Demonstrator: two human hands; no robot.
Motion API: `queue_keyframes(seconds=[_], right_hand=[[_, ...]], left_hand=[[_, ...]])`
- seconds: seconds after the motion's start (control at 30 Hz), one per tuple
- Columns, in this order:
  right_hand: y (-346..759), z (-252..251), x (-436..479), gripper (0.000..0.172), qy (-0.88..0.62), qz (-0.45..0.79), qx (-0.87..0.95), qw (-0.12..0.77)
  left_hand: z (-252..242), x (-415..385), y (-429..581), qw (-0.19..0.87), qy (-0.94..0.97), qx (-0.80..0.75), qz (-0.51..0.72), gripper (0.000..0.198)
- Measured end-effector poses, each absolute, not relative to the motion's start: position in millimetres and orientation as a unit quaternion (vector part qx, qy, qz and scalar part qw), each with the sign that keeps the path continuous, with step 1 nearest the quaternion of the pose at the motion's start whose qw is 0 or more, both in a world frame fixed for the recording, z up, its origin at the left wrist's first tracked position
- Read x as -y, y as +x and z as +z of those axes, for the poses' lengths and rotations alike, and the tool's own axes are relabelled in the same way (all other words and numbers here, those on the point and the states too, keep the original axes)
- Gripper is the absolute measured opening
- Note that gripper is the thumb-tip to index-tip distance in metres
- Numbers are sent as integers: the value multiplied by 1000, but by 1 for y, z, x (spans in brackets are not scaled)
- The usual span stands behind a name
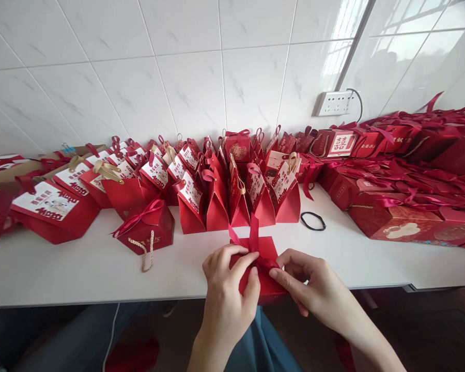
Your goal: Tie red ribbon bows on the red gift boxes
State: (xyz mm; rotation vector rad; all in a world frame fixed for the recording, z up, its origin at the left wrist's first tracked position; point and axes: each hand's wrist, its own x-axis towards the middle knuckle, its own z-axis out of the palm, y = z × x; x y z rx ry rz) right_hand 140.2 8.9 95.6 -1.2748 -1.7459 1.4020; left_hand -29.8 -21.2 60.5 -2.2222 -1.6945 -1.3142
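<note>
A small red gift box (270,247) sits at the table's front edge, in front of me. A shiny red ribbon (254,232) is looped on its top, with one tail standing up. My left hand (227,287) lies over the box's left side, its thumb and fingers closed around the ribbon near the knot. On the other side, my right hand (315,284) pinches a loop of the ribbon between thumb and forefinger. The fingers partly cover the knot. Left of the box stands a finished-looking red box (158,232) with a bow and a gold cord handle.
Rows of red peaked boxes (194,222) line the table (101,279) towards the tiled wall. Larger red boxes (403,217) are stacked at the right. A black hair tie (313,221) lies between them. A power strip (335,103) is on the wall. Another person's legs (77,330) show at lower left.
</note>
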Motion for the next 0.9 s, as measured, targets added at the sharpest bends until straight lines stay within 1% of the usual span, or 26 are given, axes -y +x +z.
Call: queue_keyframes(seconds=[0.2,0.47,0.7,0.9], right_hand=[[140,97,-8,38,-468,543,647,259],[138,94,-8,36,-470,552,635,268],[139,93,-10,38,-473,570,609,283],[141,91,-10,44,-456,579,611,288]], left_hand=[[61,21,-30,26,-721,545,-428,25],[57,21,-33,20,-730,546,-410,26],[60,21,-31,29,-720,550,-421,25],[60,21,-31,34,-722,551,-416,25]])
